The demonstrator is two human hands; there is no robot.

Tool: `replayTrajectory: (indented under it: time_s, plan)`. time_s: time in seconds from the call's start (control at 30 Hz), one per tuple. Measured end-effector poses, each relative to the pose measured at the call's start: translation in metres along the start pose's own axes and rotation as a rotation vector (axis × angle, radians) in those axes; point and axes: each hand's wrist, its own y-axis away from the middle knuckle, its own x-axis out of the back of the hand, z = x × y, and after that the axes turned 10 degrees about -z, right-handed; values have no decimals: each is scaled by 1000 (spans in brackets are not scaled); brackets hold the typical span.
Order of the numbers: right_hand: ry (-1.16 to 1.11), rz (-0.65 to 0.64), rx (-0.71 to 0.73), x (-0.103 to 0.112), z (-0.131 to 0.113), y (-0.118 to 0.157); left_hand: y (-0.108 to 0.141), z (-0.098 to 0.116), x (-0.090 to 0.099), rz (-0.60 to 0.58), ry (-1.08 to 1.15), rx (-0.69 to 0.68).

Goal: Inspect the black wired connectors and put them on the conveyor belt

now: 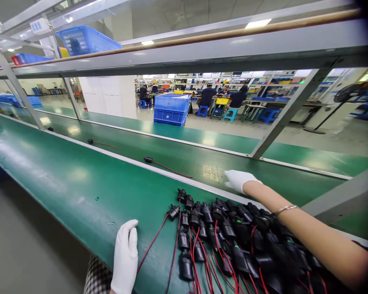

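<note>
My left hand (125, 255), in a white glove, rests at the near edge of the green bench with its fingers stretched out. One red wire runs down beside it from a black buzzer-like cylinder (173, 212); I see nothing held. To the right lies a dense pile of similar black cylinders (227, 228) with red and dark wires. Beyond the pile my right hand (241, 181), also gloved, reaches over the sunken green belt (199, 159). Its fingers are blurred, and whether they hold anything is unclear.
On the belt lie a cylinder with its lead (148, 159) and another farther left (90, 141). A raised white rail (135, 164) divides bench from belt. Metal posts (282, 116) carry an overhead shelf with a blue basket (87, 41). Blue crates (171, 109) and seated people are beyond.
</note>
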Motion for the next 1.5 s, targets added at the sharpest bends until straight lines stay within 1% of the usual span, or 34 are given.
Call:
replayTrajectory:
  time_s: [0.07,0.17,0.23,0.3,0.33,0.4,0.5,0.6,0.67,0.7,0.77,0.83,0.9,0.97,1.03,1.1,1.17,1.2,1.27,1.33,1.4,1.47,1.5]
  plan:
    - [102,-151,54,-23,-40,10,0,3,1,-11,37,10]
    - [234,-325,160,-68,-100,40,-1,7,3,-25,95,19]
    - [307,-395,203,-94,-129,59,-2,10,6,-45,131,25]
    - [350,-433,234,-110,-146,69,-3,11,10,-75,184,39]
    - [353,-439,255,-113,-150,72,-4,12,13,-93,217,49]
    - [315,-428,330,-113,-155,74,-6,15,19,-132,296,69]
    - [146,-361,536,-107,-160,81,-9,27,26,-215,443,85]
    - [-75,-264,736,-107,-167,100,-7,50,25,-381,660,53]
    - [-195,-208,828,-109,-170,113,-3,66,20,-512,840,22]
    - [-242,-187,865,-109,-171,119,-1,74,18,-554,905,16]
    - [-303,-163,928,-105,-170,126,2,85,16,-592,997,11]
    - [-298,-170,965,-95,-167,129,3,90,17,-581,1022,-13]
    - [-245,-170,962,-83,-162,131,4,92,22,-530,974,-27]
    - [-191,-136,951,-76,-158,132,5,93,25,-468,868,7]
    - [-168,-73,964,-76,-157,135,7,94,26,-426,761,63]
    - [-188,-18,974,-81,-159,139,9,97,24,-403,692,83]
    - [-264,-5,932,-85,-163,142,12,103,23,-391,689,78]
    - [-318,-24,887,-85,-165,143,13,106,23,-394,720,72]
    - [-437,-119,756,-84,-170,146,15,111,23,-424,839,58]
    - [-566,-269,597,-80,-173,147,16,115,23,-478,987,69]
    - [-712,-418,455,-78,-175,147,16,117,20,-525,1087,99]
    - [-865,-517,375,-78,-177,147,15,117,16,-550,1136,133]
    - [-938,-549,364,-78,-178,146,15,117,13,-553,1154,142]
